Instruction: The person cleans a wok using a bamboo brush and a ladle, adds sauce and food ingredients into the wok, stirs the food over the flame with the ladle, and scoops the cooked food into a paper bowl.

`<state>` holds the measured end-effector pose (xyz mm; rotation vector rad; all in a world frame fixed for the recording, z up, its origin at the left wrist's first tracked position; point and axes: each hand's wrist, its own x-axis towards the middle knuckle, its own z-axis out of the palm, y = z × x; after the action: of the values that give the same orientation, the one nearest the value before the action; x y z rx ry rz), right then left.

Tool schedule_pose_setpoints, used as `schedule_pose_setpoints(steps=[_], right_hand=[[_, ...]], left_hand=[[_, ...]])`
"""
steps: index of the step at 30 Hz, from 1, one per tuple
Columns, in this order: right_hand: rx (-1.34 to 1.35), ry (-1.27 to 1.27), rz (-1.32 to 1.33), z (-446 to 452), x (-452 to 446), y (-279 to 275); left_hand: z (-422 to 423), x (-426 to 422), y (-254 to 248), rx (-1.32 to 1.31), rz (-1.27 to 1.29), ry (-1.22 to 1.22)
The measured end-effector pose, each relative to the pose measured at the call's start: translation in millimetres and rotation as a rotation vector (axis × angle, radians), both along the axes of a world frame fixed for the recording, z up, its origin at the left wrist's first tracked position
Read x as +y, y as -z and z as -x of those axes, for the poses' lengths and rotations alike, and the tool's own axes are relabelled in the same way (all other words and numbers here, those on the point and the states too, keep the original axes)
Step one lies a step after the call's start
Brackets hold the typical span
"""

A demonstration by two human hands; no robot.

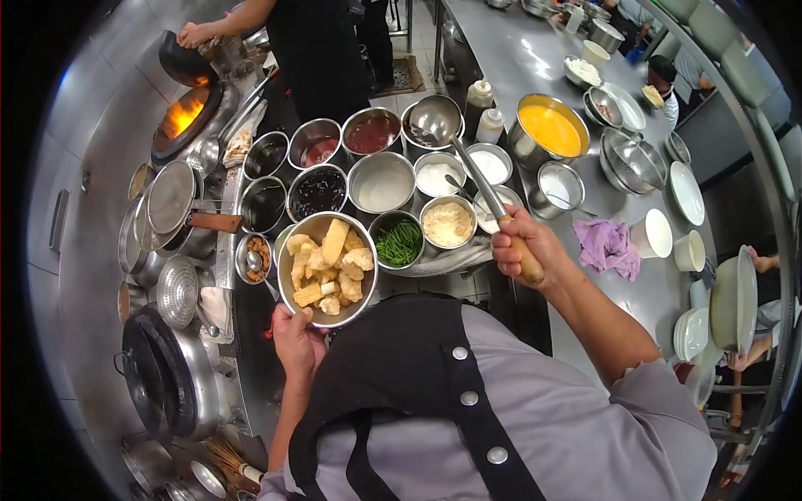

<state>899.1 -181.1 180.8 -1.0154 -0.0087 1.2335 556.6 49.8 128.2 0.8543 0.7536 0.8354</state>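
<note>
My left hand (pixel 299 344) grips the near rim of a steel bowl (pixel 286 296) filled with pale golden fried pieces (pixel 333 242). The wooden handle of a ladle (pixel 480 171) is closed in my right hand (pixel 528 248). The ladle's round cup (pixel 434 118) hangs over the back right of a group of steel pots, tilted toward the camera. Just beyond my bowl stand a pot of dark sauce (pixel 317 192), a pot of chopped greens (pixel 398 240) and a pot of pale yellow crumbs (pixel 449 224).
On the left, flames (pixel 181 113) burn under a wok (pixel 185 65) held by a co-worker's hand (pixel 197 34). A strainer (pixel 171 200) and a dark wok (pixel 150 376) are nearer. Right, the steel counter (pixel 522 50) bears a pot of orange liquid (pixel 550 129) and a purple cloth (pixel 607 248).
</note>
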Motion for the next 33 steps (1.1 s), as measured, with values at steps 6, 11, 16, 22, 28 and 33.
schedule_pose_setpoints(steps=[6, 11, 16, 22, 28, 33], right_hand=[[0.48, 0.035, -0.466, 7, -2, 28], [0.644, 0.087, -0.579, 9, 1, 32], [0.391, 0.123, -0.536, 22, 2, 19], [-0.559, -0.121, 0.419, 37, 19, 6], [-0.413, -0.095, 0.355, 49, 37, -9], [0.38, 0.03, -0.195, 23, 31, -10]], left_hand=[[-2, 8, -5, 0.053, -0.006, 0.043], [8, 14, -5, 0.068, -0.009, 0.035], [22, 20, -4, 0.068, -0.039, 0.02], [34, 26, -2, 0.107, -0.021, -0.028], [42, 37, 6, 0.111, -0.076, 0.055], [39, 40, 5, 0.069, -0.063, 0.032]])
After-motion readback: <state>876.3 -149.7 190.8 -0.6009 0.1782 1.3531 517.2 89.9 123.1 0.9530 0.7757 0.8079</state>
